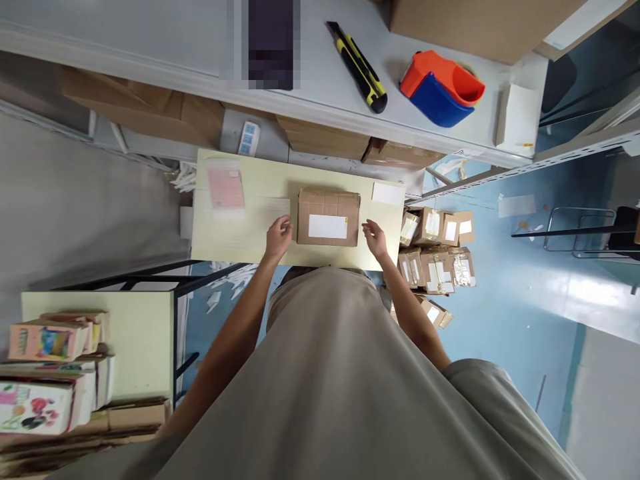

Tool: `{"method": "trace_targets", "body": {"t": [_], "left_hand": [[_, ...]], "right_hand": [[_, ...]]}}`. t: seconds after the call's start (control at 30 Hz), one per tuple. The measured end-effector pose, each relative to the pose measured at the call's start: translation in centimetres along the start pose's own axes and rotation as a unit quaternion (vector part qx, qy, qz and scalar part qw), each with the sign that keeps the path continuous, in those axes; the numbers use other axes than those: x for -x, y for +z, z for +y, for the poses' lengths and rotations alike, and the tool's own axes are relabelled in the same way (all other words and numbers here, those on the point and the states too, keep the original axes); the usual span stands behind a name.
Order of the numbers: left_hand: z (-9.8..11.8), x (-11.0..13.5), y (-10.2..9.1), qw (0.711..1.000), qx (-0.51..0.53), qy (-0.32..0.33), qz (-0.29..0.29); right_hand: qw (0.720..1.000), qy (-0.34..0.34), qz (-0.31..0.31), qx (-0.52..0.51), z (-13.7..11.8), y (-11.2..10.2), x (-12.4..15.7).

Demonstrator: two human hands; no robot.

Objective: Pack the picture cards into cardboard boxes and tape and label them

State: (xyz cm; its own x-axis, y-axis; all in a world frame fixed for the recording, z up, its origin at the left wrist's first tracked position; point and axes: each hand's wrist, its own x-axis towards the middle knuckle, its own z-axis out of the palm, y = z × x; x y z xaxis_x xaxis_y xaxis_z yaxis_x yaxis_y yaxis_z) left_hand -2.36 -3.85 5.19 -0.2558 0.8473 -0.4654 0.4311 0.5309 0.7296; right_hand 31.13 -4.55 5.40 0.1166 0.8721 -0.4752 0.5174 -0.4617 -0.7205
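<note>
A taped cardboard box (329, 217) with a white label on top lies on a small pale yellow table (235, 237). My left hand (279, 235) sits just left of the box, fingers curled loosely, holding nothing I can see. On the other side my right hand (374, 236) hovers close to the box's right edge, fingers apart and empty. Neither hand grips the box.
A pink sheet (226, 189) and a white slip (387, 193) lie on the table. Above, a shelf holds a yellow-black utility knife (359, 67) and an orange-blue tape dispenser (440, 87). Several labelled parcels (437, 257) sit on the blue floor at right. Colourful boxes (45, 373) are stacked at left.
</note>
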Motion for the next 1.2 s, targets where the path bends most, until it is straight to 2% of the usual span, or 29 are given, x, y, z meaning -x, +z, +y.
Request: {"method": "trace_targets", "body": {"t": [0.1, 0.2, 0.3, 0.47, 0.6, 0.77, 0.97, 1.07, 1.2], "left_hand": [[1.6, -1.8, 0.4, 0.999, 0.038, 0.002, -0.025], [2.8, -2.6, 0.7, 0.997, 0.062, 0.000, -0.043], [3.4, -2.2, 0.3, 0.997, 0.074, 0.008, -0.031], [3.9, 0.1, -1.3, 0.993, 0.107, 0.043, 0.000], [3.7, 1.2, -1.7, 0.993, 0.111, 0.040, 0.007], [2.7, 1.3, -0.3, 0.996, 0.093, -0.017, 0.005], [1.8, 1.3, 1.5, 0.982, 0.183, -0.046, 0.022], [1.5, 1.2, 1.6, 0.973, 0.216, -0.070, 0.050], [1.3, 1.1, 1.4, 0.971, 0.216, -0.071, 0.070]], "right_hand": [[0.999, 0.009, -0.006, -0.036, -1.0, 0.1, -1.6], [0.998, 0.021, -0.017, -0.054, -1.7, 0.2, -2.2], [0.998, 0.010, -0.004, -0.058, -2.1, -0.1, -1.7], [0.994, -0.052, 0.015, -0.095, -3.0, -1.8, 0.4], [0.993, -0.057, 0.014, -0.104, -3.5, -2.5, 1.7], [0.994, -0.004, -0.002, -0.108, -2.9, -1.9, 1.8], [0.991, -0.018, 0.003, -0.129, -2.6, -1.4, 1.3], [0.990, -0.016, 0.007, -0.143, -2.1, -1.3, 1.1], [0.986, -0.006, 0.011, -0.168, -0.9, -1.2, 0.7]]}}
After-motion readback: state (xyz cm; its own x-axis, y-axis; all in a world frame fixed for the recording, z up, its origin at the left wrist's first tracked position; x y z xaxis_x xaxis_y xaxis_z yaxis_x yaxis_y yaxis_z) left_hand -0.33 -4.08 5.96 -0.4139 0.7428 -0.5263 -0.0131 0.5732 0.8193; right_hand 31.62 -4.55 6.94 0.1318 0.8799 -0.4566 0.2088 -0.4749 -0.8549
